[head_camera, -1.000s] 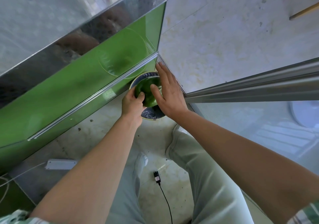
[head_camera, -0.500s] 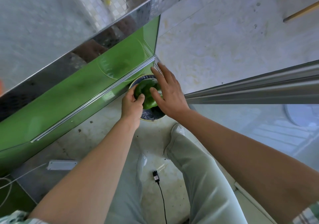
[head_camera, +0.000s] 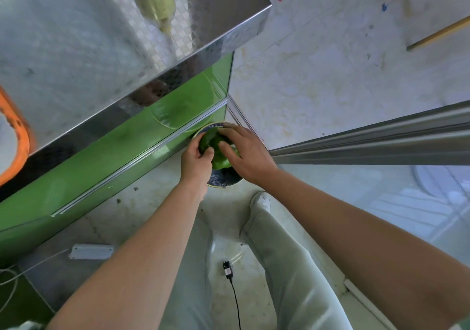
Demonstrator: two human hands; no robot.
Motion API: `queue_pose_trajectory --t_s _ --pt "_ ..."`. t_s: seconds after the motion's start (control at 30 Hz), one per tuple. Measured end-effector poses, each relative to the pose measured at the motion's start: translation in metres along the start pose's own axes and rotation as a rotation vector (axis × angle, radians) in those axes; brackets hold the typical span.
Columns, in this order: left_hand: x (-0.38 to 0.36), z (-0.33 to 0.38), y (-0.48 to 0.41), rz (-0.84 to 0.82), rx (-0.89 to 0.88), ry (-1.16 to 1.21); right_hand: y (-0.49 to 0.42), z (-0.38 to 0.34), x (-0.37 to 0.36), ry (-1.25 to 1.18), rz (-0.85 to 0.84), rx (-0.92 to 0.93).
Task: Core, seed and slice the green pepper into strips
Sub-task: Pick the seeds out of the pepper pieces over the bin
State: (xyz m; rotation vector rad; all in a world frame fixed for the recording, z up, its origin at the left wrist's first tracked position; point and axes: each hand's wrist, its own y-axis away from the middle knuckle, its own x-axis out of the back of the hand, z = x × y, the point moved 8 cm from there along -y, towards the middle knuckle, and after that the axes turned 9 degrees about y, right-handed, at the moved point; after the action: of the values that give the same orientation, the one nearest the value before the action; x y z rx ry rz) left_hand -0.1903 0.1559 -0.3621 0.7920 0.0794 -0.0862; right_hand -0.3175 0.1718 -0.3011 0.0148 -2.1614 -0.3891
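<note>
Over the round black-lined bin (head_camera: 223,183), your left grip (head_camera: 195,163) and right grip (head_camera: 248,154) are clamped on the glossy green pepper (head_camera: 219,160), likely so seeds fall inside.

Both bare forearms reach forward and down, converging. Left hand (head_camera: 195,161) curls round the green pepper (head_camera: 216,151) from its left side, thumb on top. Right hand (head_camera: 245,153) cups it from the right, fingers spread over the far side, thumb pressed on top.
</note>
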Motion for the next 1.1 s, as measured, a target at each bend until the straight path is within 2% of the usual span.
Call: queue_pose_trajectory --t_s 0.23,0.33,0.43,0.53,0.63,0.67,0.77,0.8,0.9,0.93,1.03,1.07,1.1 --pt "0.001 -0.002 0.004 0.029 0.011 0.02 0.004 0.007 -0.006 0.0 -0.006 -0.007" --pt "0.0 -0.003 0.006 0.038 0.013 0.048 0.009 0.014 -0.014 -0.104 -0.076 -0.046" --pt "-0.002 -0.003 0.007 0.061 0.007 0.05 0.013 0.018 -0.01 -0.145 0.035 -0.056" --pt "-0.002 -0.007 0.007 0.094 0.032 0.081 0.012 0.02 -0.017 -0.179 -0.041 -0.116" --pt "-0.001 -0.012 0.008 0.15 0.098 0.154 0.012 0.023 -0.004 -0.202 0.137 -0.146" --pt "-0.001 -0.014 0.009 0.176 0.131 0.211 0.011 0.025 -0.002 -0.212 0.149 -0.159" --pt "-0.003 -0.022 0.014 0.234 0.226 0.391 0.012 0.021 -0.025 -0.198 -0.105 -0.128" --pt "-0.004 -0.024 0.014 0.237 0.239 0.419 0.014 0.02 -0.026 -0.183 -0.096 -0.118" --pt "-0.006 -0.028 0.014 0.238 0.259 0.471 0.018 0.024 0.0 -0.208 0.202 -0.152" --pt "-0.007 -0.029 0.013 0.24 0.27 0.499 0.018 0.024 0.0 -0.199 0.211 -0.146" --pt "-0.013 -0.03 0.014 0.252 0.312 0.578 0.018 0.02 -0.028 -0.156 -0.055 -0.107" --pt "-0.014 -0.031 0.013 0.258 0.318 0.597 0.019 0.021 -0.031 -0.185 -0.083 -0.13" --pt "-0.014 -0.031 0.014 0.265 0.326 0.61 0.02 0.025 -0.027 -0.225 -0.025 -0.158"
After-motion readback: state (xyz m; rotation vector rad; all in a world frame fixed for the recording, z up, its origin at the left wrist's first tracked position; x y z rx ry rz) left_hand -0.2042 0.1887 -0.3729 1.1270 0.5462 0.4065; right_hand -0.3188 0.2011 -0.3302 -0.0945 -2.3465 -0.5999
